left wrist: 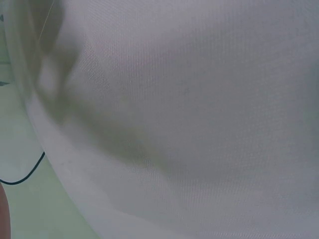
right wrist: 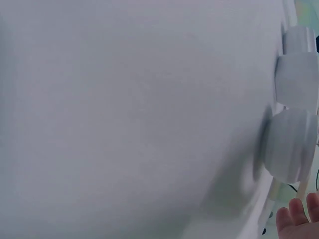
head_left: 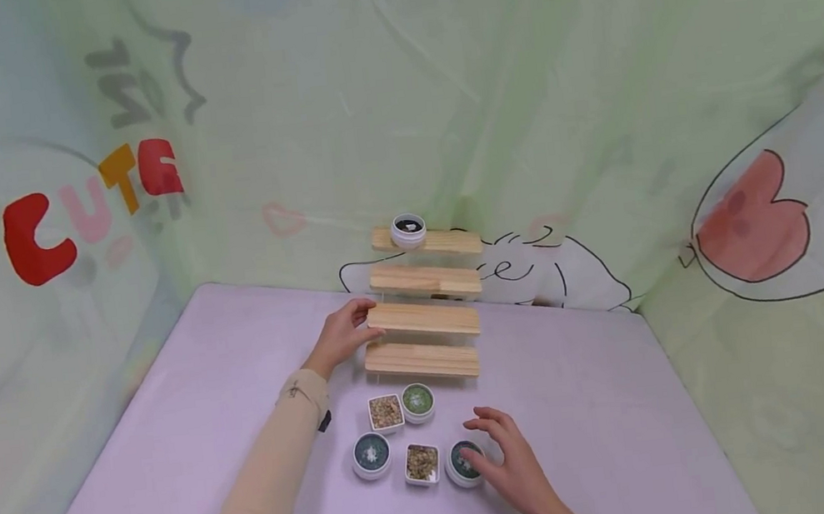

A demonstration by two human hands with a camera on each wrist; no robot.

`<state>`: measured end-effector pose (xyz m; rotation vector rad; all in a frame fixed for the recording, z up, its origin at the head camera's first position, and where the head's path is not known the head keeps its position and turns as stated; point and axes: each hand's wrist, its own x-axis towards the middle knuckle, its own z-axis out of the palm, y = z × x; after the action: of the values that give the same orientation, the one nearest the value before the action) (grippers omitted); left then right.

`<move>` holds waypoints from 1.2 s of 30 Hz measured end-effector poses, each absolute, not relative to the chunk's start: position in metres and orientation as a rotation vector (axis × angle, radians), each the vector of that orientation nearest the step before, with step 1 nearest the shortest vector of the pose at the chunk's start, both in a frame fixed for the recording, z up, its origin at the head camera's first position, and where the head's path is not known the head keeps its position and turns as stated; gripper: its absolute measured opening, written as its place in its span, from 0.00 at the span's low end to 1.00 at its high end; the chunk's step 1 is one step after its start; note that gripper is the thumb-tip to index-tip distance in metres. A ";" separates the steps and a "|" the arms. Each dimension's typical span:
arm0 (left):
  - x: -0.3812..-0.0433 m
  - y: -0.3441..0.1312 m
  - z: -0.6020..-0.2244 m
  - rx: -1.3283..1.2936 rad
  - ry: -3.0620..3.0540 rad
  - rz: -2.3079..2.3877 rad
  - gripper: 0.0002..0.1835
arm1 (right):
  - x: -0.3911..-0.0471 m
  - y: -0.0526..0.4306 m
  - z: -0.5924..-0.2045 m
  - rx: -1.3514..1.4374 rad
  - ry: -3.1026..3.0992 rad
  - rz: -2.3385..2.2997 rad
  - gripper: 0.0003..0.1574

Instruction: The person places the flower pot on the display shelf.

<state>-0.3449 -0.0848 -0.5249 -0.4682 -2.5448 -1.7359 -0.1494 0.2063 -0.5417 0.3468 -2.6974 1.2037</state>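
Observation:
A stepped wooden rack [head_left: 422, 319] with pale boards stands near the back wall. My left hand [head_left: 344, 332] holds the left end of its second board from the bottom, fingers behind and thumb in front. My right hand [head_left: 511, 464] is at the rightmost round white pot [head_left: 465, 463], fingers spread and thumb over its dark green contents. In the right wrist view that pot [right wrist: 290, 145] stands on the cloth, with fingertips [right wrist: 297, 211] beyond it. Left of it sits a square white pot [head_left: 422, 464] of brownish bits.
Another round dark-filled pot [head_left: 371, 455], a square pot of tan gravel [head_left: 386, 412] and a round green-filled pot [head_left: 418, 402] stand before the rack. One round pot [head_left: 407, 230] is on the top board. Printed curtains [head_left: 337, 114] surround the lilac cloth [head_left: 586, 406].

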 end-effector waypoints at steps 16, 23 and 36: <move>-0.347 -0.083 -0.523 -0.469 -2.528 -1.756 0.33 | -0.132 0.207 -0.562 0.364 -2.739 1.224 0.22; -0.347 -0.083 -0.524 -0.470 -2.527 -1.758 0.33 | -0.128 0.207 -0.568 0.463 -2.661 1.123 0.27; -0.345 -0.084 -0.523 -0.452 -2.550 -1.723 0.32 | -0.134 0.205 -0.570 0.456 -2.648 1.123 0.28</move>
<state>-0.3445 -0.0845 -0.5232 -0.4519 -2.5495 -1.7233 -0.1338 0.2052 -0.5696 0.4561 -2.6479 1.1234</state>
